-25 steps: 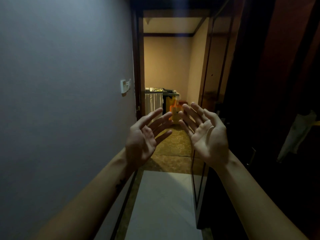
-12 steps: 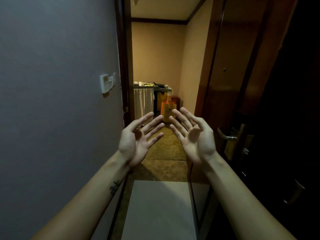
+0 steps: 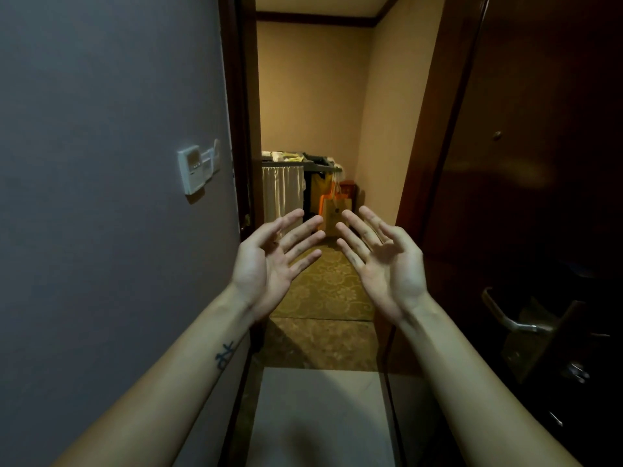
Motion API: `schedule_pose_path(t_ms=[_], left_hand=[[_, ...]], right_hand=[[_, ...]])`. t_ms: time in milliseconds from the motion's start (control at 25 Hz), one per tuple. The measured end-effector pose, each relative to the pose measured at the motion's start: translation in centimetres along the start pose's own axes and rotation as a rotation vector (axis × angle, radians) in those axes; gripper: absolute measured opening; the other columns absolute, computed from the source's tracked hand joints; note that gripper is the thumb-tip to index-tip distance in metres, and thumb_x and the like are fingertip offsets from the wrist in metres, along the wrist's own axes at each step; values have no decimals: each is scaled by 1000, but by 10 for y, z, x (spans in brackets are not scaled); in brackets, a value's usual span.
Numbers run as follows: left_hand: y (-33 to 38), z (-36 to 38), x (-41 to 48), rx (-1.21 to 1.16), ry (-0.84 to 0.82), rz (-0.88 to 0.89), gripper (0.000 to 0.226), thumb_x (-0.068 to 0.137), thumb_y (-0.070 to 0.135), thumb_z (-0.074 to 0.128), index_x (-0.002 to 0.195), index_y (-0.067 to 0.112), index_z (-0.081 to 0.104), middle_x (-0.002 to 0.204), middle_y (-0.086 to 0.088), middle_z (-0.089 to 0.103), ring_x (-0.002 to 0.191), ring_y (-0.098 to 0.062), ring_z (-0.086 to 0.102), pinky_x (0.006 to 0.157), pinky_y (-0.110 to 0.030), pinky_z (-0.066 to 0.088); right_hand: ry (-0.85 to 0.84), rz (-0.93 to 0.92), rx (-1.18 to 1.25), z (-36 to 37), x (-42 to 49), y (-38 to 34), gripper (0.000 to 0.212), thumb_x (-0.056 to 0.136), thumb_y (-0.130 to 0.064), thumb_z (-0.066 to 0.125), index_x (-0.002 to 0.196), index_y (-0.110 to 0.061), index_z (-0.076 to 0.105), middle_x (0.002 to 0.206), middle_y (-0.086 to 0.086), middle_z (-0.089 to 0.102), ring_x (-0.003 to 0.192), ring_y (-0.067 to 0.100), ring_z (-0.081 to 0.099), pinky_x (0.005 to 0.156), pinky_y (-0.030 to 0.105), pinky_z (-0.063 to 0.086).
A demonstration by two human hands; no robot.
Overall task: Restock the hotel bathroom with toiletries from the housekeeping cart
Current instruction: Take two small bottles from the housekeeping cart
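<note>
The housekeeping cart (image 3: 298, 168) stands at the far end of the hallway, past the doorway, against the beige back wall and well apart from both hands. Its top shelf carries a jumble of small pale and yellow items, too small to tell apart. A pale pleated curtain (image 3: 282, 193) covers its left front, and a yellow bag (image 3: 319, 192) hangs at its right side. An orange paper bag (image 3: 334, 212) stands on the floor just in front of it, with a dark red box (image 3: 349, 189) beside it.

The left hand (image 3: 266, 261) and the right hand (image 3: 387, 264) are raised side by side, palms up. The fingers of both are straight and spread apart, holding nothing, and the two sets of fingertips are near each other without touching. A small dark tattoo (image 3: 225, 355) marks the left forearm.

On the grey wall at left sits a white control panel (image 3: 197, 168). At right a dark wooden door (image 3: 522, 163) stands open, with a metal handle (image 3: 509, 318). A patterned gold carpet (image 3: 330, 288) lies beyond the threshold.

Compared with half a second ago, the wall panel looks larger and closer, and the door handle has slid lower and further right, so the person has come nearer the doorway. The hands keep the same open, palms-up pose, a little higher in view.
</note>
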State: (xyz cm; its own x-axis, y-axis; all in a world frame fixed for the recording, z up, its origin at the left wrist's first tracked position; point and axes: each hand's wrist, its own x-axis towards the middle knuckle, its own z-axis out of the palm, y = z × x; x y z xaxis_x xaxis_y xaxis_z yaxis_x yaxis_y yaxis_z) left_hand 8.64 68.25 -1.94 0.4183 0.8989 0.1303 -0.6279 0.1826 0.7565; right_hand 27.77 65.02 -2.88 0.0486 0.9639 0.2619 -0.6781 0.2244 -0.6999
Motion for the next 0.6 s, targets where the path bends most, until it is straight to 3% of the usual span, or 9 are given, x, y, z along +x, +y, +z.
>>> schedule_pose_path(t_ms=[200,600], left_hand=[[-24,-25,94,-4,31,-16,43,106,31,35,142,12,50,134,-16,66,125,-32,63,106,-47,47],[-65,-66,380,43,42,-23,44,107,36,34,140,13,51,134,-16,66,126,-32,63,104,-46,49]], right_hand=[[-5,22,3,-52,84,13,48,102,-28,41,147,-10,44,139,14,63,129,30,60,109,42,45],[59,79,31,-197,344,6,45,105,-25,38,148,-10,44,138,14,64,127,29,61,110,43,44]])
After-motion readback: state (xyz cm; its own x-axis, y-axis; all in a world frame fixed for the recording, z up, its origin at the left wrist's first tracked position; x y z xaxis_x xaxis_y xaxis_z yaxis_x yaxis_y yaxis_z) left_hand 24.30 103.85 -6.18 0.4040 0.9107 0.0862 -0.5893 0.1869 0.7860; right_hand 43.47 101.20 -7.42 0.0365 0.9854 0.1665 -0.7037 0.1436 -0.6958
